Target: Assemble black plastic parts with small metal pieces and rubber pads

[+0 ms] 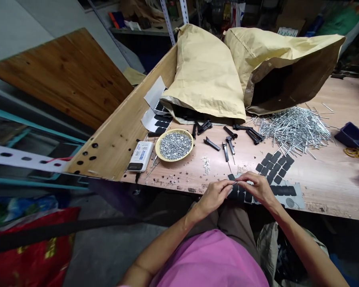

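My left hand [213,196] and my right hand [258,187] meet near the table's front edge, fingers pinched on a thin metal rod [235,182]. Only a short stretch of the rod shows between the fingertips. Beneath and beside them lies a grey sheet [300,195] bearing rows of black rounded pads [283,190]. Just beyond the hands, two black plastic parts [230,145] with thin rods sticking out rest on the table. A little to the left is a small patch of tiny metal pieces [206,166]. A yellow bowl [159,153] full of small metal pieces [175,145] stands farther left.
Two large paper sacks [208,67] lie open at the back. A heap of metal rods [296,129] spreads at the right, beside a dark blue tray [351,134]. A white device [141,156] sits by the wooden side board [116,135]. More black plastic parts [253,135] lie mid-table.
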The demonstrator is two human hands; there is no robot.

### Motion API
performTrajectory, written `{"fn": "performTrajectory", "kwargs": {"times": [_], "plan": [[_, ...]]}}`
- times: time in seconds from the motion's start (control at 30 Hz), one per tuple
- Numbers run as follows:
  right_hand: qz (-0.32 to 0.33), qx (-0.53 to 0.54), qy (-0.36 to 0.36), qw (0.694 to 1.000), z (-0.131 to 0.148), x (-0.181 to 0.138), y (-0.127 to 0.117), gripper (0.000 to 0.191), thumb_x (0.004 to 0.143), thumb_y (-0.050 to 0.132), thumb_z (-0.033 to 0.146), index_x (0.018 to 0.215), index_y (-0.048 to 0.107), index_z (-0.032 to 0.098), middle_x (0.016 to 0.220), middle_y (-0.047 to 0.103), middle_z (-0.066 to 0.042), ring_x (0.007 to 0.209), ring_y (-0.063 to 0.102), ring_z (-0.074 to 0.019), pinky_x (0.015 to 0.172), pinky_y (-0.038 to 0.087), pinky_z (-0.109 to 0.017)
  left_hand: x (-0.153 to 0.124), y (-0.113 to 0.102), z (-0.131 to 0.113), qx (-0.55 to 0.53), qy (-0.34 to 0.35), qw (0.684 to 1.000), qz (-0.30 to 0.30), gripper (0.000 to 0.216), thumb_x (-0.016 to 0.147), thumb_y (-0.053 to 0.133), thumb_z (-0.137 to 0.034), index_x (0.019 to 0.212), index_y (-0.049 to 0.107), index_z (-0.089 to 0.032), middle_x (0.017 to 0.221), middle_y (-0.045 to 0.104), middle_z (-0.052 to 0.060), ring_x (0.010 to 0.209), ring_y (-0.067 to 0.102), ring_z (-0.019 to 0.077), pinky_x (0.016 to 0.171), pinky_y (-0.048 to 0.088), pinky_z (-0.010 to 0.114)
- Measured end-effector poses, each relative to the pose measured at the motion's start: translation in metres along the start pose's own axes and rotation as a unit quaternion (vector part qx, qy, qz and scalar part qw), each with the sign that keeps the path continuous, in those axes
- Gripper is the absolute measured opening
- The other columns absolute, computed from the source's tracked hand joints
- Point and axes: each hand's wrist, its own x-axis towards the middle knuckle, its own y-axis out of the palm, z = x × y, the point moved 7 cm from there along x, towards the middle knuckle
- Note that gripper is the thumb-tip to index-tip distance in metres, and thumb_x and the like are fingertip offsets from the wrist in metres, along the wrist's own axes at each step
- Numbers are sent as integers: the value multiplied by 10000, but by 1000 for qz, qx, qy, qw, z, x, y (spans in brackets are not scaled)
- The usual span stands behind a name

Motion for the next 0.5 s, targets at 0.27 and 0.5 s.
{"fn": "performTrajectory", "kwargs": {"times": [0.27,0.5], "plan": [[-37,-76,-28,996,2,-11,-5,346,863,499,517,766,675,235,733,672,-54,679,616,-185,655,507,-311,3,6,-4,86,82,993,2,204,813,565,-305,911,722,-220,872,710,90,805,635,215,806,481,325],[-28,-106,-22,994,-2,-15,-5,416,900,388,545,732,617,241,694,612,-49,648,555,-178,649,473,-304,7,13,-1,81,64,994,33,243,804,579,-333,959,730,-222,860,711,112,801,645,230,845,472,352]]}}
